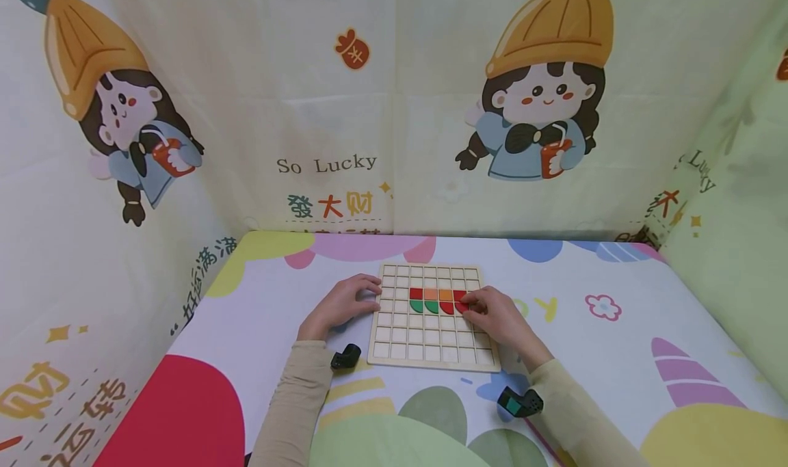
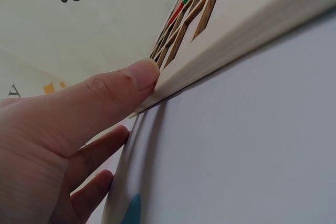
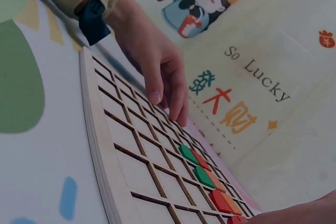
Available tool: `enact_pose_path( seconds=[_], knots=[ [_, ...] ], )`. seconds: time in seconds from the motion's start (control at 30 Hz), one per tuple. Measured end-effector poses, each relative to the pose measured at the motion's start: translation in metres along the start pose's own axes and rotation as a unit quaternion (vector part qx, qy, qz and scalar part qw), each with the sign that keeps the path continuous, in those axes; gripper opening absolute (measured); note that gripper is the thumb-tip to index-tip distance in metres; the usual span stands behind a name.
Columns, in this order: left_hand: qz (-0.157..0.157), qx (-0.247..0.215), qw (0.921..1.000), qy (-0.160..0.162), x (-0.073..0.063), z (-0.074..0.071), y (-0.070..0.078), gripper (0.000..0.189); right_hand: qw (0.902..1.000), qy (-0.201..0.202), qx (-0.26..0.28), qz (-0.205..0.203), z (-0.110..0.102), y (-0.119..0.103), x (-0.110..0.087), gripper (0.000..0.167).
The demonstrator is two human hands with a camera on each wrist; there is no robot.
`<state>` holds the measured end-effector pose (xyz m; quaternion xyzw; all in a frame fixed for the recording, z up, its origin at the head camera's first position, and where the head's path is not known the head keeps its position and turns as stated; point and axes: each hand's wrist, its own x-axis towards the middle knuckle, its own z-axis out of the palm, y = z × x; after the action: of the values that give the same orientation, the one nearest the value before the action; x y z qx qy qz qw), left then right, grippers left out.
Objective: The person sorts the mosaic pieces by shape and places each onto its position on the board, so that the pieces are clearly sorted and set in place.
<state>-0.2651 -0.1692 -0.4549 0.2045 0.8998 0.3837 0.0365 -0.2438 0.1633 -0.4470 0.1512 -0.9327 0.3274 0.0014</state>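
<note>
A wooden grid board (image 1: 406,336) lies flat on the table. Near its middle, two rows of coloured pieces fill several cells: red and orange squares (image 1: 431,294) behind, green quarter-round pieces (image 1: 424,306) and a red quarter-round piece (image 1: 447,308) in front. At the right end of the front row, my right hand (image 1: 500,315) pinches another red quarter-round piece (image 1: 460,308), set low at its cell. My left hand (image 1: 345,304) rests at the board's left edge; its thumb (image 2: 118,90) touches the rim, the fingers relaxed and holding nothing.
Black wrist devices (image 1: 346,356) sit at both wrists, close to the board's near side. A patterned cloth (image 1: 585,357) covers the table, and a printed curtain (image 1: 431,125) stands behind and at both sides.
</note>
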Motion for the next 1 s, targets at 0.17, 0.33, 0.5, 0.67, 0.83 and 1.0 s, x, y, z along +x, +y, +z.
enact_pose_path(
  seconds=[0.17, 0.33, 0.5, 0.67, 0.83, 1.0],
  knots=[
    [0.001, 0.002, 1.0000, 0.002, 0.0002, -0.0001, 0.0000, 0.027, 1.0000, 0.008, 0.002, 0.004, 0.0014, -0.0003, 0.0002, 0.022],
    [0.004, 0.003, 1.0000, 0.003, -0.0007, -0.0003, -0.0006, 0.027, 0.9999, 0.014, 0.006, 0.000, 0.0029, 0.0006, -0.0005, 0.022],
    [0.007, -0.002, 1.0000, 0.004, -0.0013, -0.0001, -0.0016, 0.027, 0.9998, 0.018, 0.011, 0.003, 0.0037, 0.0006, -0.0014, 0.022],
    [0.015, 0.001, 0.9999, 0.007, -0.0017, 0.0004, -0.0022, 0.028, 0.9996, 0.025, 0.014, 0.006, 0.0044, -0.0002, -0.0016, 0.023],
    [0.012, 0.001, 0.9999, 0.007, -0.0015, 0.0005, -0.0018, 0.027, 0.9995, 0.022, 0.018, 0.010, 0.0041, 0.0006, -0.0018, 0.022],
    [0.011, -0.002, 0.9999, 0.005, -0.0014, 0.0002, -0.0006, 0.028, 0.9991, 0.016, 0.028, 0.026, 0.0001, 0.0022, -0.0020, 0.022]
  ],
)
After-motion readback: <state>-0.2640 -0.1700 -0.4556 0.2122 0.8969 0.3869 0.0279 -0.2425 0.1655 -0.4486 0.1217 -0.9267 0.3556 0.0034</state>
